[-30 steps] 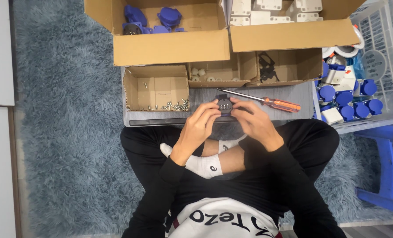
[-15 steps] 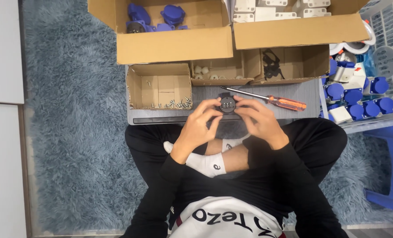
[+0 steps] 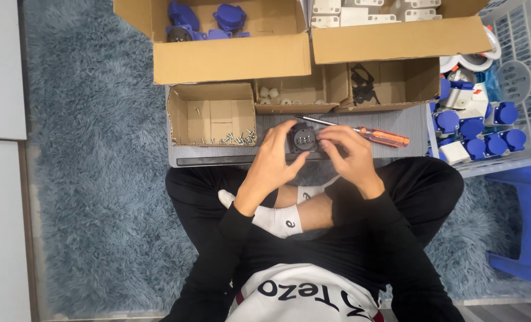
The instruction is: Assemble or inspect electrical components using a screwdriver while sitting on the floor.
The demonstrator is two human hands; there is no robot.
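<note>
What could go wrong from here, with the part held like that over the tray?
1. Both hands, left hand and right hand, pinch the small black socket insert in mid-air above the grey tray; a slip may drop it into the lap or the shaggy blue rug, where small pieces would be hard to find.
2. The orange-handled screwdriver lies loose right beside the right hand and might get knocked and roll.
3. Loose screws sit in an open cardboard box near the left hand; a bump may scatter them.

You're at home, doing assembly work on the floor: you sit cross-legged on a shaggy blue rug (image 3: 98, 179), with cardboard boxes (image 3: 230, 56) of parts, a screwdriver (image 3: 373, 134) and a plastic crate (image 3: 516, 89) around you.
</note>
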